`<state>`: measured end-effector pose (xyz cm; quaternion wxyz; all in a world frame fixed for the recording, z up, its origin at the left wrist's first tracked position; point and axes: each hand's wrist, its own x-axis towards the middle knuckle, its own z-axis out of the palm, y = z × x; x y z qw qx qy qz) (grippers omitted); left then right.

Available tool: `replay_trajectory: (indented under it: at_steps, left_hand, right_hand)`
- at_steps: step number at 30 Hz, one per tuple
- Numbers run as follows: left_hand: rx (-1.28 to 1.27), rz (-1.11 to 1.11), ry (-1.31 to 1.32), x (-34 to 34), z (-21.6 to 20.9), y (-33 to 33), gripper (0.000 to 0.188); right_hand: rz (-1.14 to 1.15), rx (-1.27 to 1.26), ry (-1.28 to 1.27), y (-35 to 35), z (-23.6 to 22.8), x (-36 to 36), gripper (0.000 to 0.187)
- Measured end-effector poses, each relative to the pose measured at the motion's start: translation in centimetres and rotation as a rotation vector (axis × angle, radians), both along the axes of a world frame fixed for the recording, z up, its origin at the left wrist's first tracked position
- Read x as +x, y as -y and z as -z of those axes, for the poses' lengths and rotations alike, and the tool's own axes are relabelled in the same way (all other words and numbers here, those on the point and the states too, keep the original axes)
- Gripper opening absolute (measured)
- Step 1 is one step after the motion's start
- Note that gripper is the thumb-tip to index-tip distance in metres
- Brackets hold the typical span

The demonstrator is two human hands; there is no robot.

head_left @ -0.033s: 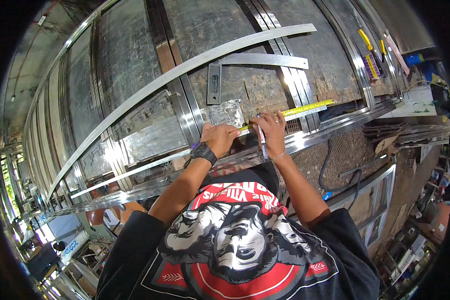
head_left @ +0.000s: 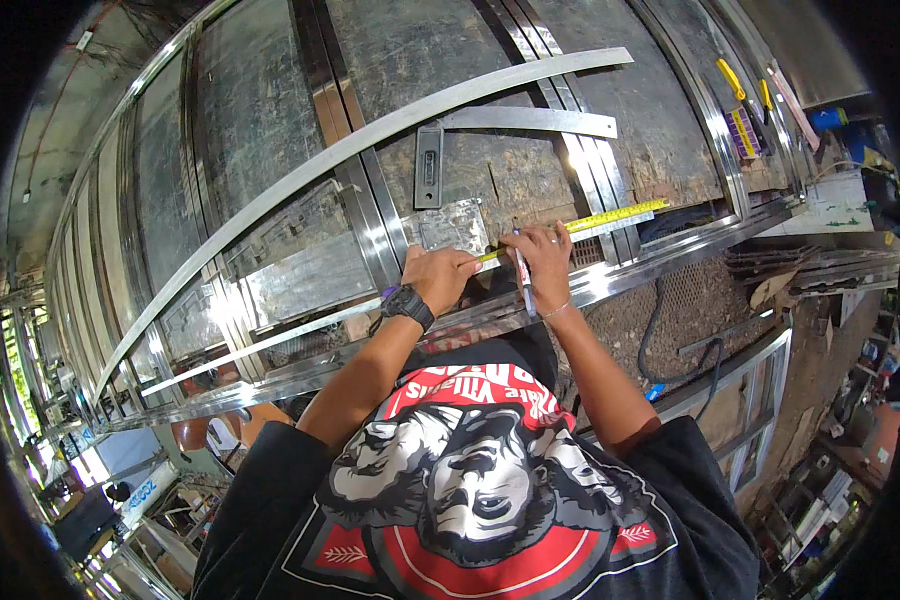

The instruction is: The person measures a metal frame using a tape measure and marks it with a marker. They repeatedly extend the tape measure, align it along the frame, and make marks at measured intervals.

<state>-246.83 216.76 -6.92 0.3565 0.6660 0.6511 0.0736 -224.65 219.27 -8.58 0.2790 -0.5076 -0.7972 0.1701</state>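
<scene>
The yellow blade of a tape measure (head_left: 615,216) lies along a thin pale metal strip (head_left: 300,333) near the front edge of the bench. My left hand (head_left: 440,278), with a black watch at its wrist, is closed at the blade's left part, its thumb and fingertips against the yellow. Just to the right, my right hand (head_left: 544,262) is closed around a slim white marker pen (head_left: 525,284) that points down toward me. Its fingers also rest over the tape blade. The tape's case cannot be made out. Beyond my hands lies a try square (head_left: 428,170) with a dark handle.
A long flat metal bar (head_left: 370,132) crosses the bench, over several shiny square tubes (head_left: 350,120). A yellow-handled cutter (head_left: 732,78) and a purple-and-yellow box (head_left: 743,134) lie at the far right. A dark cable (head_left: 646,335) and a metal frame (head_left: 760,400) are on the lower right.
</scene>
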Motion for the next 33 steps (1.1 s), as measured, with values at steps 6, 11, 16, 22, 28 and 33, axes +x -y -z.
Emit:
replay_trajectory:
  at_steps: [6,11,16,22,28,33]
  left_hand:
    - [0.302,0.102,-0.124,-1.1,-1.2,1.9,0.043]
    - [0.403,0.076,-0.305,-2.7,-0.6,5.0,0.056]
    - [0.334,-0.053,-0.27,-4.0,-0.1,5.5,0.04]
    - [0.266,-0.122,-0.159,-11.0,-1.3,5.7,0.02]
    - [0.182,-0.176,-0.163,-11.0,0.0,6.0,0.018]
    - [0.213,-0.13,-0.141,-11.2,0.4,6.2,0.021]
  right_hand:
    - [0.002,-0.033,-0.029,-0.4,1.3,0.0,0.022]
    - [0.015,-0.006,-0.062,-1.2,1.8,-0.1,0.022]
    - [-0.015,0.017,-0.073,-1.2,2.2,-0.1,0.021]
    - [-0.045,0.044,-0.063,-1.2,2.1,-0.2,0.021]
    - [-0.057,0.039,-0.06,-1.5,1.8,-0.2,0.021]
    - [-0.078,-0.053,-0.045,-2.4,1.5,0.7,0.024]
